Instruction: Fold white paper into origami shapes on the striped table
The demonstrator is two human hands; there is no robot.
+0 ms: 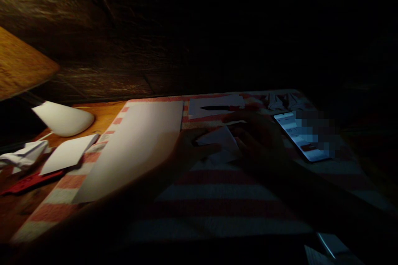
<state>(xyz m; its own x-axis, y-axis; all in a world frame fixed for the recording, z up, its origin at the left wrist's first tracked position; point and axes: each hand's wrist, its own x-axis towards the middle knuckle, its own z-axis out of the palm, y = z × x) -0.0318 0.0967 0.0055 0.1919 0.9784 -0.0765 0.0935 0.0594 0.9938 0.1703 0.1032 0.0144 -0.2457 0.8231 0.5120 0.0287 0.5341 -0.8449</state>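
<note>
Between my two hands is a small folded piece of white paper (220,143), held low over the striped cloth. My left hand (189,149) grips its left side, thumb lying across the front. At the paper's right edge, the curled fingers of my right hand (259,136) close on it; deep shadow hides part of them. Just beyond the hands a knife (214,108) with a dark blade and reddish handle rests on a white sheet (195,107). A large blank sheet of paper (143,140) lies left of my left hand.
A lit phone (289,132) lies right of my hands. Small folded paper shapes (280,101) stand behind it. At left are a lamp (65,120), crumpled paper (25,155), a white pad (68,153) and a red object (34,182). The red-striped cloth (217,192) covers the table.
</note>
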